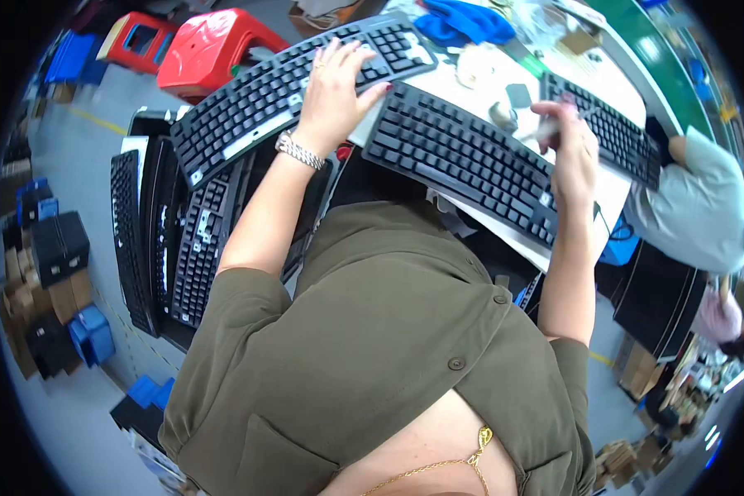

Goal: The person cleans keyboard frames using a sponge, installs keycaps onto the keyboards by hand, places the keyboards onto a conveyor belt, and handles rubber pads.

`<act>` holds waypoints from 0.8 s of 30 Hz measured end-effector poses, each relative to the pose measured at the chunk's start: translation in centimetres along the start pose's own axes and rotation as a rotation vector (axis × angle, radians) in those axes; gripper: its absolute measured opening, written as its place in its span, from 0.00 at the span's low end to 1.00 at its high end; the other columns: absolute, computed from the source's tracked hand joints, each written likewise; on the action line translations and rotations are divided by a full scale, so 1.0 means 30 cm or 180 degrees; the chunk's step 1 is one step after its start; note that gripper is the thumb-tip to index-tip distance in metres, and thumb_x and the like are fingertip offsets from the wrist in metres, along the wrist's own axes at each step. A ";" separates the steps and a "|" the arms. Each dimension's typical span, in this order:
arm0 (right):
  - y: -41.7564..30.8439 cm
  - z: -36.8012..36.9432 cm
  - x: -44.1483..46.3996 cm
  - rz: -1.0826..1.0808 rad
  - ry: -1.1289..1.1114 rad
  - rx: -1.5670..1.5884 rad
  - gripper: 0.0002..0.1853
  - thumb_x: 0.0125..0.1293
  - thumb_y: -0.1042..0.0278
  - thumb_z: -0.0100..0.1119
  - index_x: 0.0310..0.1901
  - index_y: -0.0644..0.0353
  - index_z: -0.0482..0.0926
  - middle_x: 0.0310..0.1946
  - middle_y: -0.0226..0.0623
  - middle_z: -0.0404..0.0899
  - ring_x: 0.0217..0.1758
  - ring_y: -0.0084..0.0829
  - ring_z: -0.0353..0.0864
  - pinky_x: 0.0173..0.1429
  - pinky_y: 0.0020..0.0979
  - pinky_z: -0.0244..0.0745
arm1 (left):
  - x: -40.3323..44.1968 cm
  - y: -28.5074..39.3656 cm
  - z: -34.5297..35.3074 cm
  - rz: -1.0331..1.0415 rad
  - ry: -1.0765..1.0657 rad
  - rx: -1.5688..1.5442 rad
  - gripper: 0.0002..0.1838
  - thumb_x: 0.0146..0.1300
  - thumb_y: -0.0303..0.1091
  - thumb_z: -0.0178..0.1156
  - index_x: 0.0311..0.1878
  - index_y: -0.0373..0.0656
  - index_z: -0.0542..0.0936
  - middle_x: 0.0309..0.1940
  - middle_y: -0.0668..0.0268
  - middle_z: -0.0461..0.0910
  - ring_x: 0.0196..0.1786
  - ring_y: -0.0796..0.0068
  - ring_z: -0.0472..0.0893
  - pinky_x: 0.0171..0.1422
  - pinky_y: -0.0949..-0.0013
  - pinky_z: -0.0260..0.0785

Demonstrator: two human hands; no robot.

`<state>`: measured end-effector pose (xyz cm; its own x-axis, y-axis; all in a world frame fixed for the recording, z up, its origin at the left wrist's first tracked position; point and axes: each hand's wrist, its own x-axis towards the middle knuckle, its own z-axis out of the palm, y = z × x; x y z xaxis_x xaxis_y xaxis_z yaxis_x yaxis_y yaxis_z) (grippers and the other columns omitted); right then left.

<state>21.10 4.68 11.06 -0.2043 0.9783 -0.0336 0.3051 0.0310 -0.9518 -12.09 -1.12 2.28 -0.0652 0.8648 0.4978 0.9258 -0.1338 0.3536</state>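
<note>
Olive shirt (372, 331) fabric fills the foreground, with a gold necklace (485, 436) hanging at its open collar. Beyond it, three dark keyboards lie at or over the white table (620, 186). The left hand (332, 89), with a watch (299, 151) at its wrist, rests palm down on the left keyboard (260, 95), fingers spread and relaxed, thumb out toward the middle keyboard (463, 153). White patches show among the left keyboard's black keys, and its near end juts past the table edge.

Fingers of the right hand (574, 153) are bent and seem to pinch a small pale item (544, 131), though blur makes it hard to tell what it is. This hand is over the right end of the middle keyboard; the right keyboard (608, 132) lies just beyond it. A blue cloth (467, 22) lies at the far side of the table. More keyboards (198, 248) stand close together to the left, below the red stools (215, 50). Another person (694, 207) is at the right, beside the table.
</note>
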 end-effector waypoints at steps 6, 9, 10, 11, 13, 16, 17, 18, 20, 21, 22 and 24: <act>-0.064 0.409 0.250 -0.0315 -0.0789 0.0325 0.18 0.81 0.59 0.59 0.54 0.66 0.88 0.39 0.40 0.89 0.38 0.26 0.86 0.47 0.23 0.82 | 0.045 -0.180 -0.020 -0.0373 0.0011 0.0623 0.26 0.67 0.49 0.73 0.62 0.45 0.85 0.71 0.61 0.80 0.79 0.47 0.70 0.86 0.49 0.57; -0.016 0.578 0.343 -0.0564 -0.0865 0.0440 0.17 0.79 0.60 0.61 0.53 0.66 0.89 0.38 0.39 0.90 0.37 0.24 0.86 0.43 0.23 0.82 | 0.077 -0.214 0.021 -0.0481 -0.0215 0.0480 0.27 0.66 0.49 0.73 0.64 0.46 0.85 0.71 0.59 0.80 0.80 0.48 0.69 0.88 0.47 0.53; -0.006 0.620 0.364 -0.0662 -0.0832 0.0509 0.16 0.79 0.61 0.61 0.50 0.66 0.90 0.36 0.38 0.90 0.33 0.23 0.84 0.39 0.23 0.80 | 0.085 -0.225 0.027 -0.0511 -0.0289 0.0429 0.27 0.66 0.49 0.73 0.65 0.47 0.85 0.71 0.58 0.79 0.80 0.49 0.69 0.88 0.46 0.51; 0.008 0.653 0.384 -0.0677 -0.0847 0.0513 0.16 0.79 0.61 0.61 0.50 0.66 0.90 0.36 0.38 0.90 0.33 0.23 0.84 0.39 0.23 0.80 | 0.088 -0.232 0.026 -0.0521 -0.0274 0.0443 0.27 0.66 0.49 0.73 0.65 0.47 0.85 0.71 0.58 0.79 0.80 0.49 0.69 0.88 0.46 0.51; 0.038 0.710 0.409 -0.0695 -0.0865 0.0232 0.16 0.78 0.60 0.61 0.49 0.66 0.90 0.36 0.39 0.90 0.33 0.24 0.85 0.39 0.24 0.81 | 0.083 -0.241 0.025 -0.0606 -0.0349 0.0301 0.27 0.66 0.49 0.73 0.64 0.47 0.86 0.71 0.59 0.79 0.80 0.50 0.70 0.88 0.47 0.52; 0.067 0.747 0.430 -0.0696 -0.0875 -0.0058 0.17 0.77 0.60 0.62 0.49 0.67 0.90 0.35 0.40 0.91 0.33 0.25 0.85 0.39 0.26 0.81 | 0.082 -0.249 0.030 -0.0693 -0.0436 0.0144 0.27 0.65 0.49 0.74 0.63 0.47 0.87 0.71 0.59 0.80 0.79 0.52 0.71 0.88 0.48 0.53; 0.070 0.753 0.430 -0.0698 -0.0868 -0.0139 0.16 0.77 0.60 0.62 0.48 0.67 0.91 0.35 0.40 0.91 0.33 0.26 0.85 0.38 0.27 0.81 | 0.083 -0.251 0.031 -0.0685 -0.0420 0.0135 0.27 0.65 0.49 0.74 0.63 0.47 0.87 0.71 0.59 0.80 0.79 0.53 0.71 0.88 0.49 0.53; 0.074 0.760 0.429 -0.0699 -0.0864 -0.0219 0.16 0.76 0.61 0.62 0.48 0.67 0.91 0.35 0.40 0.91 0.33 0.27 0.85 0.38 0.28 0.81 | 0.082 -0.252 0.032 -0.0679 -0.0406 0.0127 0.27 0.65 0.49 0.74 0.63 0.47 0.87 0.71 0.59 0.80 0.78 0.53 0.72 0.88 0.49 0.54; 0.073 0.771 0.424 -0.0707 -0.0857 -0.0380 0.16 0.76 0.61 0.63 0.47 0.68 0.91 0.34 0.40 0.91 0.32 0.28 0.86 0.38 0.30 0.81 | 0.079 -0.255 0.033 -0.0669 -0.0372 0.0114 0.27 0.64 0.49 0.74 0.62 0.46 0.87 0.70 0.59 0.80 0.78 0.55 0.73 0.87 0.50 0.55; 0.071 0.776 0.422 -0.0706 -0.0864 -0.0377 0.16 0.76 0.61 0.63 0.47 0.68 0.91 0.34 0.40 0.91 0.32 0.28 0.86 0.38 0.30 0.81 | 0.079 -0.254 0.033 -0.0675 -0.0374 0.0118 0.27 0.64 0.49 0.74 0.62 0.46 0.87 0.70 0.59 0.80 0.78 0.55 0.73 0.87 0.50 0.55; 0.051 0.781 0.415 -0.0694 -0.0852 -0.0510 0.16 0.76 0.62 0.62 0.47 0.69 0.90 0.34 0.41 0.91 0.32 0.29 0.86 0.37 0.30 0.82 | 0.078 -0.256 0.034 -0.0671 -0.0346 0.0107 0.26 0.64 0.49 0.74 0.61 0.47 0.88 0.70 0.59 0.81 0.78 0.54 0.73 0.87 0.50 0.56; 0.013 0.786 0.398 -0.0666 -0.0820 -0.0773 0.15 0.76 0.65 0.61 0.48 0.71 0.90 0.34 0.43 0.91 0.31 0.31 0.87 0.36 0.29 0.83 | 0.075 -0.258 0.037 -0.0654 -0.0296 0.0082 0.24 0.64 0.48 0.74 0.59 0.48 0.89 0.70 0.59 0.81 0.77 0.54 0.73 0.86 0.49 0.56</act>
<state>-3.16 11.55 3.10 -0.5021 0.8635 0.0483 0.4367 0.3014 -0.8476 -18.99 2.40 -0.21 -0.2200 0.9137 0.3418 0.9058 0.0613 0.4192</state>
